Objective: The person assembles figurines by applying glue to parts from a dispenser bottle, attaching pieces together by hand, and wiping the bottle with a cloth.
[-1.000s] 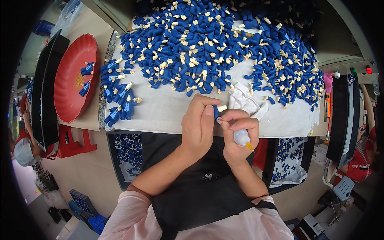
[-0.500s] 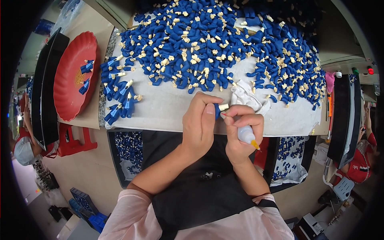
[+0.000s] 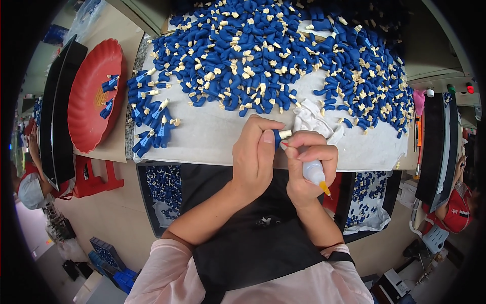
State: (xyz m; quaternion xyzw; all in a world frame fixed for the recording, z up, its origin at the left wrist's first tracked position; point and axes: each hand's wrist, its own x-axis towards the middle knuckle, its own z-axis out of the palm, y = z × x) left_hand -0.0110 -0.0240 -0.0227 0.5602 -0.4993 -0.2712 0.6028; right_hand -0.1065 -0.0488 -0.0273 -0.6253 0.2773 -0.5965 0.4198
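Observation:
Over the table's near edge, my left hand is closed round a small blue doll torso whose cream peg end points right. My right hand meets it from the right, its thumb and forefinger pinched close to the torso. A tiny reddish tip shows at that pinch; what it belongs to is hidden. In the same hand's curled fingers lies a translucent white squeeze bottle, its yellow nozzle angled down to the right. Behind my hands spreads a heap of blue doll arms with cream hands.
Several joined blue figures lie at the table's left. Beyond them a red scalloped dish holds a few pieces. A crumpled white cloth lies just behind my right hand. Trays of blue parts sit below the table edge on both sides.
Both hands have shifted very slightly right, and the bottle has tipped a little. My grip on the torso and the bottle looks the same.

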